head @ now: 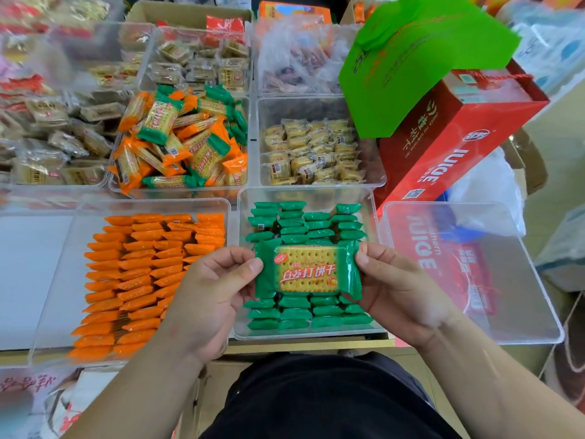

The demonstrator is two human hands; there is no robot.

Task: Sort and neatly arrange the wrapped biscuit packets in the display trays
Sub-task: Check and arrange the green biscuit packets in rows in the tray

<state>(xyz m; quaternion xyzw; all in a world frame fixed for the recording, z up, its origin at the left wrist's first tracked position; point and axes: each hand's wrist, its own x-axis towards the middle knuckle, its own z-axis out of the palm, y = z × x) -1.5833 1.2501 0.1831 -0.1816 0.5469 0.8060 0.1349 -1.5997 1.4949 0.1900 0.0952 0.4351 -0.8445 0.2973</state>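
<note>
Pale wooden bench (pixel 310 345) edge in foreground. Right: red carton (pixel 443 147) lettered JUICE in white, tilted, green paper bag (pixel 421 58) on top; white plastic bag (pixel 487 185) just beside carton. Rear: open cardboard box (pixel 177 14). Far right: beige floor (pixel 557 122). Lighting even, diffuse.

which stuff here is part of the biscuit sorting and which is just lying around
Job: green packet held by left hand and right hand; green tray; orange tray; mixed tray.
Lying about: red juice box; green bag.
</note>
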